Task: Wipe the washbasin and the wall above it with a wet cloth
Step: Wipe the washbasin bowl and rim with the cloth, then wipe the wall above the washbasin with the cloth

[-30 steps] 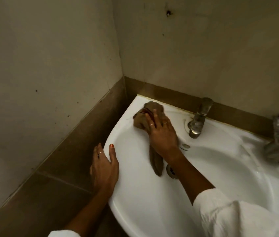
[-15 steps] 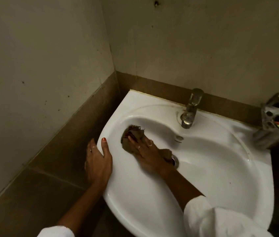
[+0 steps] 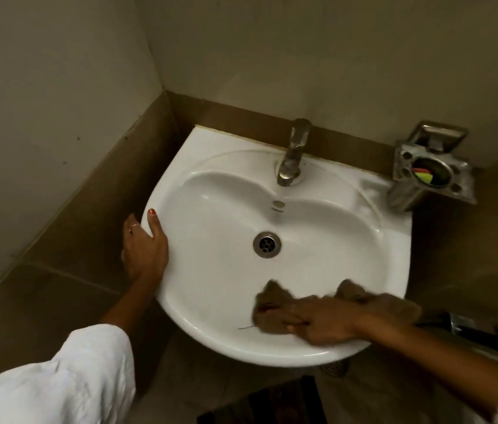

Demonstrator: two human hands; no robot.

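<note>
- One white washbasin (image 3: 211, 191) is fixed in the corner where two walls meet; a band of brown tiles runs along both walls behind it.
- One brown cloth (image 3: 275, 296) lies on the near inner slope of the basin, spread from left of the hand to the basin's right rim, where a further fold (image 3: 394, 307) bunches up.
- Right hand (image 3: 322, 322): one, palm down, fingers bent and pressing onto the cloth at the front of the bowl; the cloth sits under and around the fingers, so the hand is gripping it against the porcelain.
- Left hand (image 3: 145, 249): one, clasped over the basin's left rim, thumb (image 3: 153, 223) lying on top of the rim with a painted nail, the other fingers curled down the outer side. One ring shows on a finger.
- Two white sleeves: the left one (image 3: 58, 381) fills the lower left corner; only a sliver of the right one shows at the lower right edge.
- One metal tap (image 3: 292, 154) stands at the back of the basin, centred.
- One round drain (image 3: 267, 243) sits in the middle of the bowl, and one small overflow hole (image 3: 278, 204) lies between drain and tap.
- One metal holder (image 3: 431, 172) is mounted beside the basin's back right corner, with something green and orange inside its round opening.
- One further metal fitting (image 3: 492, 341) shows at the right edge behind the right forearm; what it is cannot be told.
- A dark mat (image 3: 272, 405) lies on the floor below the basin.
</note>
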